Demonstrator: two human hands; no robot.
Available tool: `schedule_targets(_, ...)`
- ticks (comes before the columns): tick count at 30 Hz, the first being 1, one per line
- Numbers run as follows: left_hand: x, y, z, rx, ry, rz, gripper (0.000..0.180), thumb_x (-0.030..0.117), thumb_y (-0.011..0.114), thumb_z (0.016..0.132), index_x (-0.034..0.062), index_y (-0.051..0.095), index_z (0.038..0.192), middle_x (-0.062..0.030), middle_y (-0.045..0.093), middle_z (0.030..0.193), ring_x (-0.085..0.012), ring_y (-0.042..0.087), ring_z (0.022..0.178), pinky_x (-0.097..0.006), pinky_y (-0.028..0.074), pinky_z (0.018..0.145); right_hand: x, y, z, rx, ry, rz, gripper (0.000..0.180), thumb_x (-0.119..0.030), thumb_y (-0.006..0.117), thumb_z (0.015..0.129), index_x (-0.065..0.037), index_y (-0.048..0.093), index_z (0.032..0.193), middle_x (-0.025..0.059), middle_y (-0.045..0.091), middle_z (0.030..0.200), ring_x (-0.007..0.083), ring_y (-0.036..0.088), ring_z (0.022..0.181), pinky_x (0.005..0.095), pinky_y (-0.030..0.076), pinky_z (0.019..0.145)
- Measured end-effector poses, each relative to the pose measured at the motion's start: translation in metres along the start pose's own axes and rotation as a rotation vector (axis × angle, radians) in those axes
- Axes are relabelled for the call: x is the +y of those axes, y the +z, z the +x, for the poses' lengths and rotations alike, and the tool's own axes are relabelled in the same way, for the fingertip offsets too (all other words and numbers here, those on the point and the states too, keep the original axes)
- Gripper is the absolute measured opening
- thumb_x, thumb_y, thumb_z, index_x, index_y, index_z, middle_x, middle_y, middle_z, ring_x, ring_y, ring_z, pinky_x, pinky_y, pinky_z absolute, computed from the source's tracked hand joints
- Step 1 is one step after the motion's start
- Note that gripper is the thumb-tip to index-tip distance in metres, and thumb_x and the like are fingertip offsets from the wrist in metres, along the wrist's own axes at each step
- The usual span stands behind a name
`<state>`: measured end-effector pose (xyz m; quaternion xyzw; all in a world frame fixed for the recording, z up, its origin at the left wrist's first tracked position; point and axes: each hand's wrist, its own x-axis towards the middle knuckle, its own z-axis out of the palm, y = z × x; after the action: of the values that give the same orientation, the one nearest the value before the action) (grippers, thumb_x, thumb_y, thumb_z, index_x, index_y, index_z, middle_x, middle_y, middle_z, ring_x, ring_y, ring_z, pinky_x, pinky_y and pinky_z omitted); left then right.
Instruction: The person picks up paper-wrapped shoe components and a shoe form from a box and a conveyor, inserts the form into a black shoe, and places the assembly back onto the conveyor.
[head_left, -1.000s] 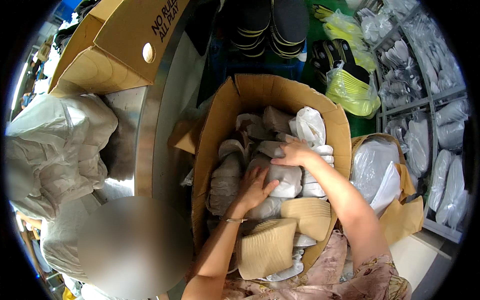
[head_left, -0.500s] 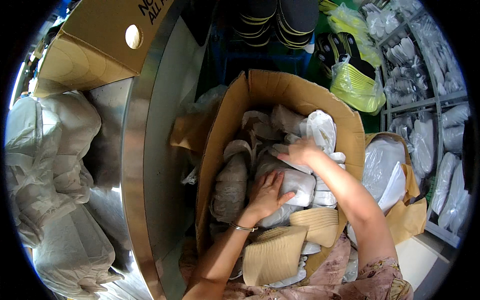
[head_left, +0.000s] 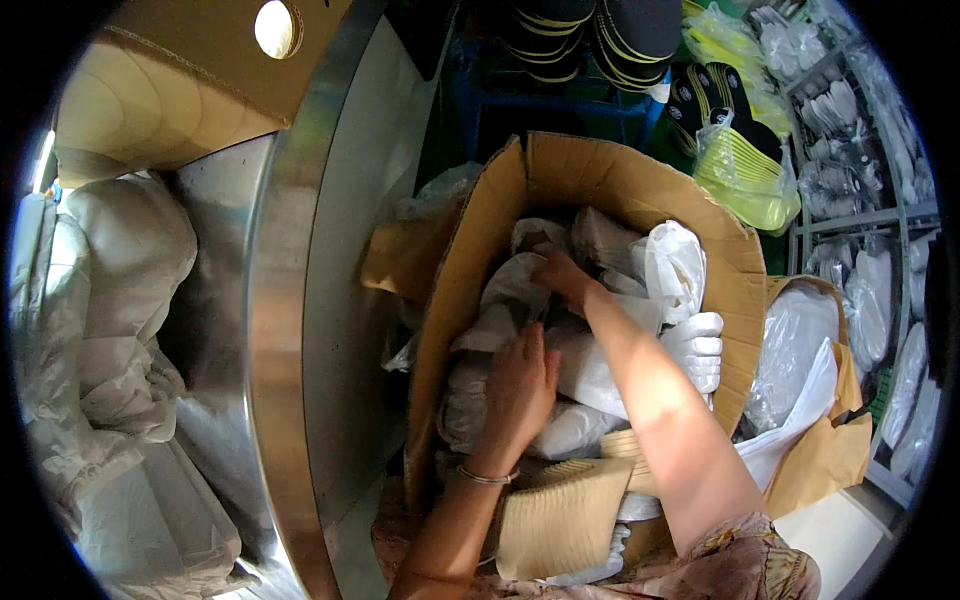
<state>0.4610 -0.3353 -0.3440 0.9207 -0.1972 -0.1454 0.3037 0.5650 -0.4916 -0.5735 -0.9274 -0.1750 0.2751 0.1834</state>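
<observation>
A tall cardboard box (head_left: 655, 160) stands open before me, filled with white and grey stacks in clear plastic. Inside it my right hand (head_left: 566, 279) has curled fingers at the edge of a pale plastic-wrapped stack (head_left: 515, 281); its fingertips are partly in shadow. Nearer to me, my left hand (head_left: 521, 385) lies with fingers stretched out and close together against the wrapped stacks, holding nothing that shows. Under my right forearm lies a white wrapped bundle (head_left: 590, 375). Beige ribbed stacks of thin curved pieces (head_left: 560, 515) sit at the box's near end.
A metal-edged table (head_left: 280, 300) runs along the left, bearing pale wrapped bundles (head_left: 130, 270) and another carton (head_left: 180, 85). Black insole-shaped stacks (head_left: 635, 40) stand beyond the box. To the right are a bag of yellow-green stacks (head_left: 745, 170) and a grey rack (head_left: 850, 218).
My right hand has moved left to the pale wrapped stack at the box's left side. My left hand has drawn off the white bundle and turned on edge. The view has shifted slightly.
</observation>
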Motion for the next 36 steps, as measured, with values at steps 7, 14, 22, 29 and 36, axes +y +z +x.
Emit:
schedule_targets(7,-0.014,-0.016,0.01,0.199,-0.059,0.696,0.041,0.022,0.059,0.082,0.0013,0.05,0.116,-0.0194,0.047,0.124,-0.0331,0.047,0.109,-0.046,0.038,0.088,-0.034,-0.003,-0.003,0.144,0.21,0.049,0.027,-0.003,0.057,0.074,-0.009,0.066,0.098,0.0177,0.061,0.099,0.0281,0.059,0.094,0.0365,0.05,0.073)
schedule_targets(14,-0.025,-0.015,-0.042,0.08,-0.116,0.286,0.042,0.021,0.066,0.075,0.0021,0.052,0.11,-0.018,0.048,0.12,-0.0338,0.042,0.114,-0.048,0.038,0.09,-0.108,-0.075,-0.102,0.512,0.248,0.564,0.042,-0.003,0.055,0.073,-0.002,0.054,0.115,0.0268,0.05,0.117,0.0396,0.054,0.1,0.0407,0.047,0.084)
schedule_targets(22,-0.022,-0.007,-0.058,0.207,-0.022,0.233,0.047,0.016,0.065,0.075,-0.0015,0.049,0.114,-0.0212,0.047,0.12,-0.0365,0.041,0.114,-0.049,0.036,0.092,-0.166,-0.082,-0.177,0.532,-0.277,0.09,0.027,-0.015,0.051,0.079,-0.006,0.061,0.103,0.0293,0.032,0.132,0.0436,0.031,0.125,0.0526,0.034,0.099)
schedule_targets(29,-0.034,-0.005,-0.073,0.355,-0.091,-0.127,0.044,0.011,0.061,0.077,-0.0038,0.048,0.116,-0.0224,0.046,0.123,-0.0388,0.043,0.115,-0.047,0.034,0.097,-0.18,-0.086,-0.197,0.526,-0.459,0.005,0.039,-0.013,0.058,0.076,-0.01,0.054,0.115,0.0258,0.037,0.127,0.0417,0.038,0.119,0.0483,0.038,0.095)
schedule_targets(36,-0.034,-0.006,-0.071,0.364,-0.198,-0.22,0.038,0.014,0.058,0.082,-0.0041,0.049,0.114,-0.0219,0.051,0.113,-0.038,0.048,0.104,-0.045,0.037,0.093,-0.194,-0.113,-0.165,0.506,-0.111,0.287,0.061,-0.012,0.069,0.067,0.003,0.043,0.121,0.0184,0.046,0.102,0.0354,0.046,0.092,0.0425,0.042,0.082)
